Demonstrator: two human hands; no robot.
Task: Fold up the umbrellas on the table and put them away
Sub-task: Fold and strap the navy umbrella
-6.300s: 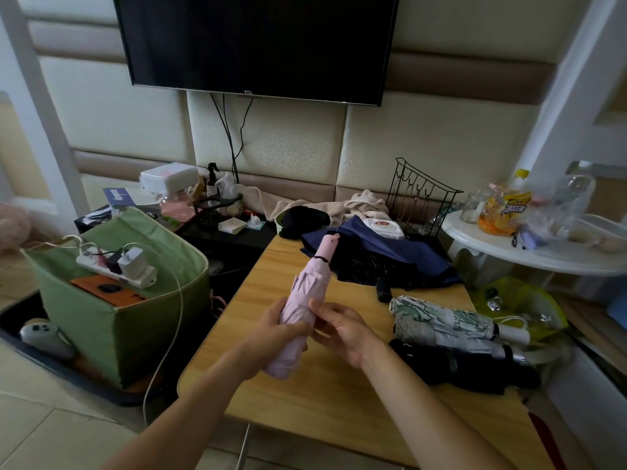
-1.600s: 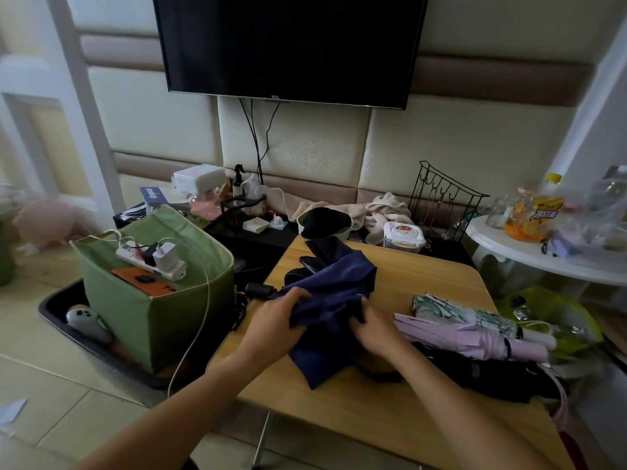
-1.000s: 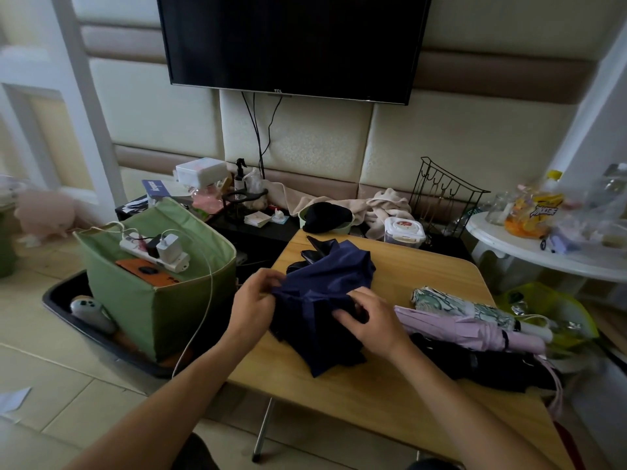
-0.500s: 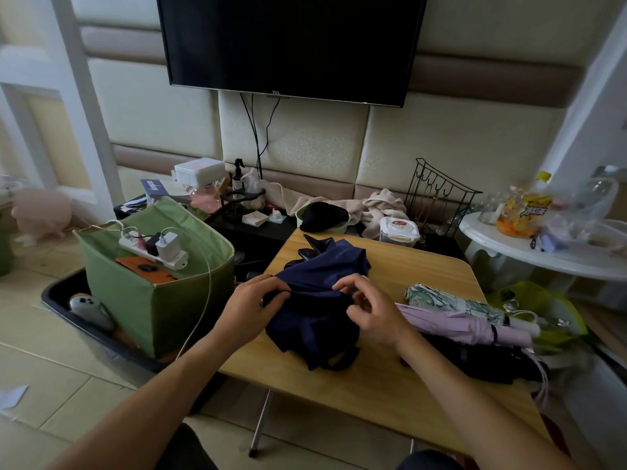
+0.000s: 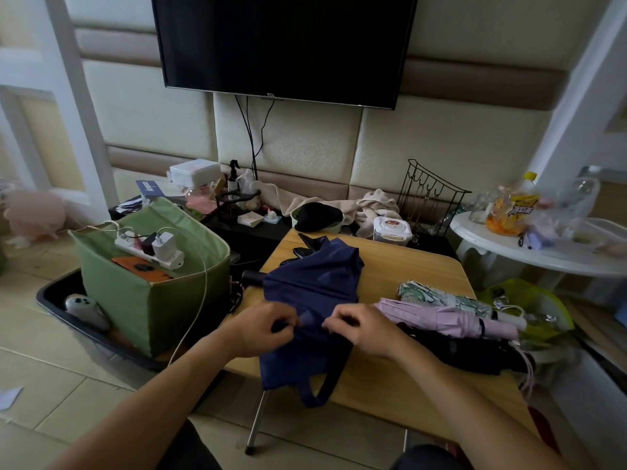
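Umbrellas are the business here, and from the head view a navy umbrella (image 5: 310, 300) lies loose on the wooden table (image 5: 407, 276), its fabric unrolled. Slippery folds could be lost and sprung open again if the pinch is eased. Fabric is pinched by the left hand (image 5: 263, 329) and the right hand (image 5: 363, 329), both curled, knuckles up, close together. A pink umbrella (image 5: 444, 318), already rolled, is laid just beside the right hand.
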